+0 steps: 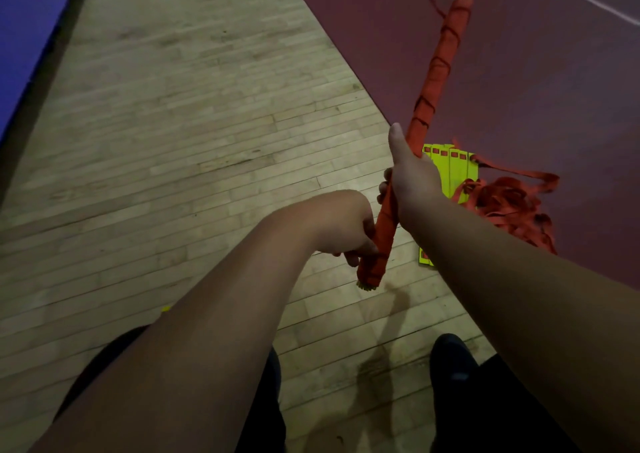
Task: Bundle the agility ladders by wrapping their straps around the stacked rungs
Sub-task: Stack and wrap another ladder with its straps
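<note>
bundle (423, 116) of strap-wrapped rungs, held slanting above the plank floor (173, 140)
our left hand (346, 232) grips its lower end, our right hand (412, 178) clasps it just above; we'd keep the flat orange webbing (438, 69) taut and tuck its tail. farther off, stiff yellow rungs (450, 172) lie beside a loose strap tangle (512, 206).

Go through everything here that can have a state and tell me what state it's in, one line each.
held bundle: strap wound along its length, tilted in the air.
left hand: grips the bundle's lower end.
right hand: grips the bundle higher up, thumb straight.
yellow rungs: lying gathered on the floor, unwrapped.
loose straps: tangled heap beside the rungs.
</note>
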Available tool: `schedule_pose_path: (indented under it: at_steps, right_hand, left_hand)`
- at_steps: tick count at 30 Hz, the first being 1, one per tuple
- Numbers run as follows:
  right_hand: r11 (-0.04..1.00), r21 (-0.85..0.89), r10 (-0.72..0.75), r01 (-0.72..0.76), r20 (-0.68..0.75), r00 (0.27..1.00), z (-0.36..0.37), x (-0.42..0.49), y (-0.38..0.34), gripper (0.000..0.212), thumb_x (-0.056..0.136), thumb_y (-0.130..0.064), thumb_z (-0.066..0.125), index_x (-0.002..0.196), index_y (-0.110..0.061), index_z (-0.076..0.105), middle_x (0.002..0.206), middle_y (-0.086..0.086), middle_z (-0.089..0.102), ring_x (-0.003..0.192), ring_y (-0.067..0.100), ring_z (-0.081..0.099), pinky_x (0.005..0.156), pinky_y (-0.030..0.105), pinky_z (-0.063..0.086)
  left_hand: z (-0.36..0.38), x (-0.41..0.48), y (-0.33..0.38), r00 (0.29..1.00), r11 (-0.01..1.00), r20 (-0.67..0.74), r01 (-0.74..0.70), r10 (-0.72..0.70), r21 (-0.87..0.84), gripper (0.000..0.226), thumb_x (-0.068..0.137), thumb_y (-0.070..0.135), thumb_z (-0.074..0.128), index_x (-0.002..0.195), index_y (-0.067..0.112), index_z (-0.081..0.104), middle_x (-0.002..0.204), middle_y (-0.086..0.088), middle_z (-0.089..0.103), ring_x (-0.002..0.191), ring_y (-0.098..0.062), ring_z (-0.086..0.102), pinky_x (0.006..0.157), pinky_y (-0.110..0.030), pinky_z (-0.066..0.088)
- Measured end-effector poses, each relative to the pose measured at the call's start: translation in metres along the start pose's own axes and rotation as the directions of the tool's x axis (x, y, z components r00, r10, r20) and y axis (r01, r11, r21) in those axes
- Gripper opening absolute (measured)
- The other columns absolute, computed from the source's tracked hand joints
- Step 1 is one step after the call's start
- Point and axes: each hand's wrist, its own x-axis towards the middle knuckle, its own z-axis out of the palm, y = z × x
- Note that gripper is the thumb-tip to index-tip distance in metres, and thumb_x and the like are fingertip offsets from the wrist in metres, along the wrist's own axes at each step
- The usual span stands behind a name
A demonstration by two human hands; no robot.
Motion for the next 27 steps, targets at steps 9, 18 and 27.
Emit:
schedule_pose_path:
  at_steps: [9,18,27]
  right_hand:
    - [0.984,0.138,0.121,-0.110,-0.078,0.990,0.010,0.025,0.000,0.089,0.062,-0.085,0.059,0.128,-0.026,0.065,0.110,0.000,0.072,0.105,0.026,0.070,0.097,0.048,0.056]
    - [0.929,0.257,0.241,-0.265,0.123,0.963,-0.002,0.029,0.001,0.042,0.095,-0.024,0.083,0.128,-0.014,0.059,0.118,0.012,0.070,0.087,0.031,0.081,0.062,0.056,0.064]
    - [0.892,0.329,0.285,-0.311,0.126,0.950,-0.005,0.030,0.002,0.043,0.094,-0.009,0.082,0.131,-0.011,0.061,0.117,0.009,0.071,0.084,0.030,0.082,0.063,0.057,0.064]
  left_hand:
    - [0.028,0.001,0.031,0.877,0.902,-0.449,0.323,-0.172,0.285,0.023,0.096,0.033,0.080,0.112,0.023,0.067,0.080,0.003,0.053,0.062,-0.017,0.047,0.052,-0.032,0.031]
    - [0.009,-0.011,0.018,0.833,0.896,-0.508,0.379,-0.220,0.232,0.019,0.093,0.003,0.064,0.097,0.020,0.055,0.079,-0.002,0.047,0.083,-0.025,0.054,0.073,-0.039,0.045]
    - [0.029,0.005,0.013,0.834,0.929,-0.514,0.327,-0.198,0.173,0.031,0.095,0.037,0.082,0.114,0.020,0.065,0.079,0.002,0.045,0.087,-0.022,0.053,0.070,-0.038,0.043]
